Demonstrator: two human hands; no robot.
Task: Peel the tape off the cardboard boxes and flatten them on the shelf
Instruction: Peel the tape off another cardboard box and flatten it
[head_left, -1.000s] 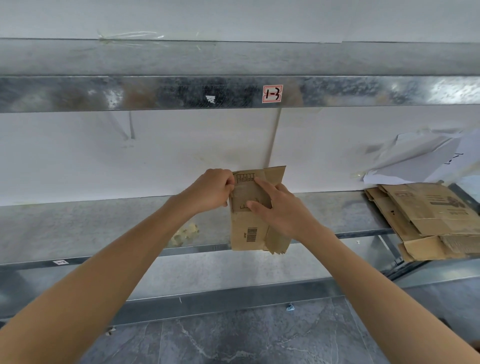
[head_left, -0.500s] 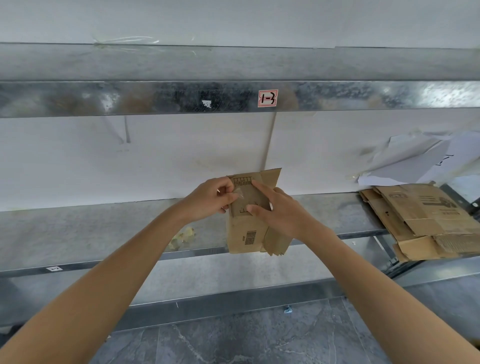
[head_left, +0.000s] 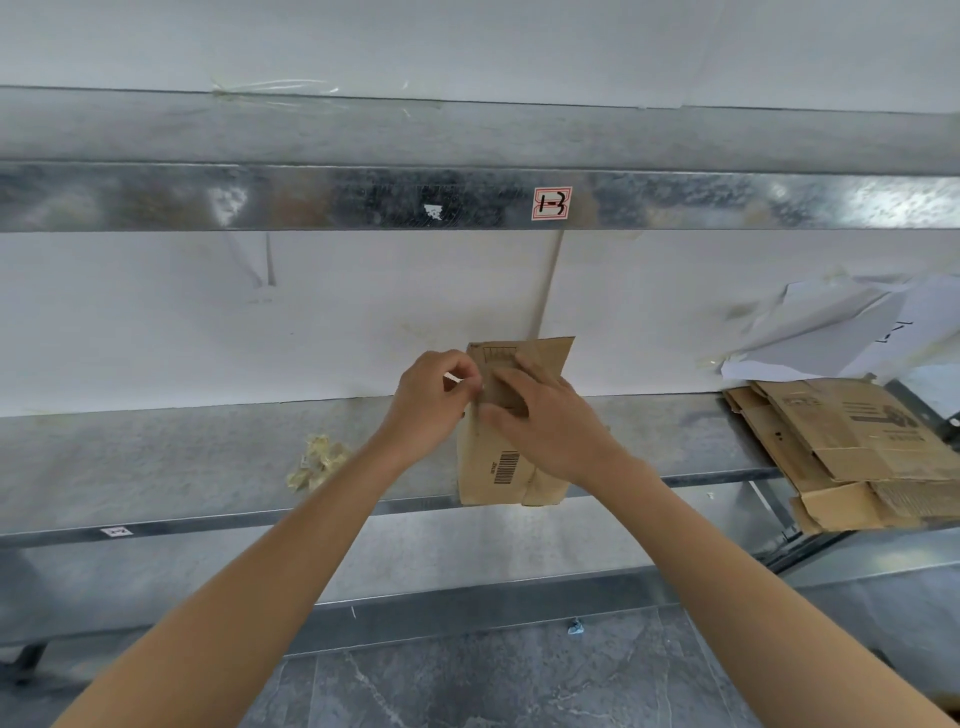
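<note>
Both hands meet at a small flattened brown cardboard box (head_left: 491, 470), held upright over the front edge of the grey galvanised metal shelf (head_left: 156, 467). The left hand (head_left: 434, 397) has its fingers curled, pinching a sliver of clear tape (head_left: 452, 378) at the box's upper left edge. The right hand (head_left: 553, 423) grasps the box, forefinger and thumb laid on its face, the other fingers seemingly round its right edge. To peel well, the left hand should probably pull slowly and low along the cardboard while the right braces close to the peel line, so the tape lifts whole. On the shelf to the left lies a yellowish crumpled tape wad (head_left: 319, 462); far right, a stack of flattened brown cardboard (head_left: 857, 447).
</note>
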